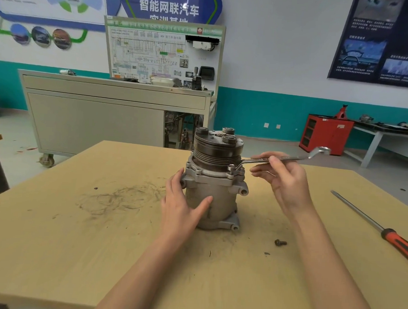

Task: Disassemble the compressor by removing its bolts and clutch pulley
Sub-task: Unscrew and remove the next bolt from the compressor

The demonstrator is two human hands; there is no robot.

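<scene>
Head view: your compressor (216, 201) stands upright toward the far middle of the bench (77, 242), with the clutch pulley (216, 152) on top. Your left hand (182, 204) lies flat against the housing's left side, fingers straight and pointing up, thumb spread across the front. Your right hand (283, 179), raised just right of the pulley, pinches the shank of a wrench (291, 158) between thumb and fingers. The wrench's ring end sits on a flange bolt (231, 166) at the compressor's right front. A loose bolt (280, 242) lies near the base on your side, and a screwdriver (370, 224) lies by the bench's right edge.
</scene>
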